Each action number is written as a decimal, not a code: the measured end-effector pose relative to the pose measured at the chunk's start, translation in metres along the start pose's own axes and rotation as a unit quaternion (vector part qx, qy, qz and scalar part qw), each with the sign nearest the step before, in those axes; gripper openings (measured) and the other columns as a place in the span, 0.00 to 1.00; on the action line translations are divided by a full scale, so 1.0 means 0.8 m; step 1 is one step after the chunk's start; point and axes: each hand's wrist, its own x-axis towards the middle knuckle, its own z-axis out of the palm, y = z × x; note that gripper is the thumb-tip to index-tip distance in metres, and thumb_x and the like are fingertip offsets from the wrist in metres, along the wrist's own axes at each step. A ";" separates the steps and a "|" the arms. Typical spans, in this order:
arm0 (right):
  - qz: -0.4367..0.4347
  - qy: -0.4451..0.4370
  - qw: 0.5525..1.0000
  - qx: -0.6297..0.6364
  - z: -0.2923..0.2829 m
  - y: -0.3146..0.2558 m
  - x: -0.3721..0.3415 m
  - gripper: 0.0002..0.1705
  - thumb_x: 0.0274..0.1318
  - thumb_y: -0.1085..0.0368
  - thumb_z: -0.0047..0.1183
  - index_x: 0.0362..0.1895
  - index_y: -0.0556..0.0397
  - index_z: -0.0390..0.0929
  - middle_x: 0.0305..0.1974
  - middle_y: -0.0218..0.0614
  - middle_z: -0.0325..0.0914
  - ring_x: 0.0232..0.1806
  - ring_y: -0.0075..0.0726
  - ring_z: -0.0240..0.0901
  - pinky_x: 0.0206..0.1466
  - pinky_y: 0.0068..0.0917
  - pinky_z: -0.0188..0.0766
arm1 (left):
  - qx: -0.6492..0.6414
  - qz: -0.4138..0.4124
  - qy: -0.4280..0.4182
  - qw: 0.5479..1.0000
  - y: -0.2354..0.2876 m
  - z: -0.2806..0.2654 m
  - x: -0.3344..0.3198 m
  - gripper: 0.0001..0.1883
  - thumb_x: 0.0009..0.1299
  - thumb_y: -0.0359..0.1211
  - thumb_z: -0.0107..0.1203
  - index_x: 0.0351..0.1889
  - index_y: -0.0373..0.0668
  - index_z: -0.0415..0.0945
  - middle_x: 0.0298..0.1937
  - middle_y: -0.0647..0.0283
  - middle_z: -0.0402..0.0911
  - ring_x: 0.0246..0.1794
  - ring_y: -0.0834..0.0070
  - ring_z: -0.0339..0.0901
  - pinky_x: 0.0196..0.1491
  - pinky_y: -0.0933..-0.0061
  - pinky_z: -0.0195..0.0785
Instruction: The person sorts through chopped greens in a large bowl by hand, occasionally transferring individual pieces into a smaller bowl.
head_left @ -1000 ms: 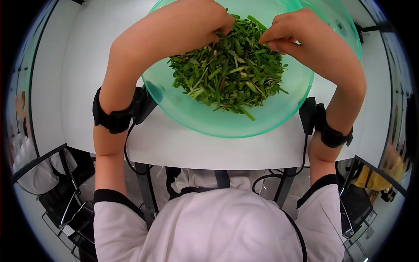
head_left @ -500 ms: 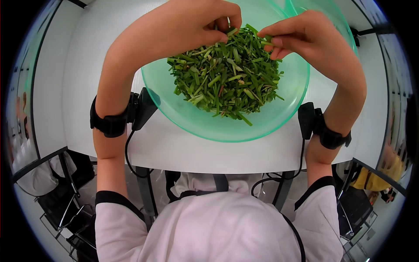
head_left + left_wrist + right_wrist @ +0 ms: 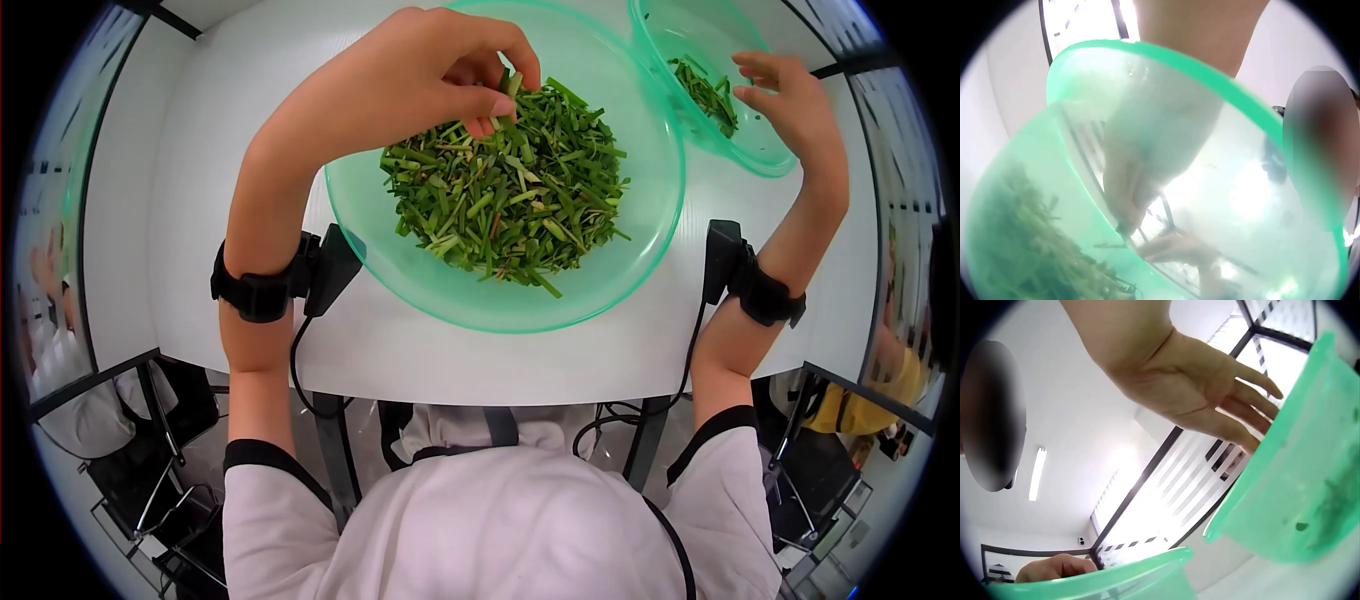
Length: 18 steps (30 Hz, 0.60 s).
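Note:
Chopped green stems and leaves [image 3: 510,200] lie heaped in a large translucent green bowl [image 3: 500,312]. Above the heap's upper left part, the left hand [image 3: 455,70] pinches a few green pieces [image 3: 510,85] between thumb and fingers. The right hand [image 3: 795,105] is over the right side of a smaller green bowl [image 3: 757,160], fingers relaxed and apart; in the right wrist view this hand [image 3: 1204,387] shows nothing in it. A small bunch of greens [image 3: 708,95] lies in that smaller bowl. Through the bowl wall, the left wrist view shows the left hand [image 3: 1141,162] blurred.
Both bowls stand on a white table [image 3: 420,365], the smaller one close against the large one at the upper right. A black wrist camera [image 3: 332,270] on the left arm and another [image 3: 722,260] on the right have cables hanging past the front edge. Chairs stand on both sides.
The right hand has left the heap and moved right to the smaller bowl, letting go of its green piece. The left hand has shifted slightly left and down, still pinching greens.

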 end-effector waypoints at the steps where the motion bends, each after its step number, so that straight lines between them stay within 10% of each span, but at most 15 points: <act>1: 0.013 -0.014 1.000 -0.020 -0.002 -0.001 -0.002 0.20 0.50 0.65 0.61 0.50 0.52 0.81 0.40 0.40 0.83 0.40 0.40 0.81 0.44 0.33 0.75 | -0.005 0.005 -0.001 1.000 -0.001 0.000 0.000 0.09 0.70 0.25 0.55 0.47 0.38 0.75 0.30 0.65 0.79 0.27 0.83 0.76 0.34 0.80 0.73; 18: -0.002 -0.177 0.981 0.085 -0.021 -0.071 -0.021 0.20 0.59 0.57 0.60 0.51 0.55 0.79 0.32 0.40 0.83 0.36 0.37 0.77 0.42 0.33 0.73 | -0.027 -0.087 -0.006 0.996 0.023 -0.006 -0.003 0.04 0.69 0.22 0.57 0.40 0.35 0.76 0.30 0.64 0.80 0.28 0.82 0.79 0.34 0.81 0.75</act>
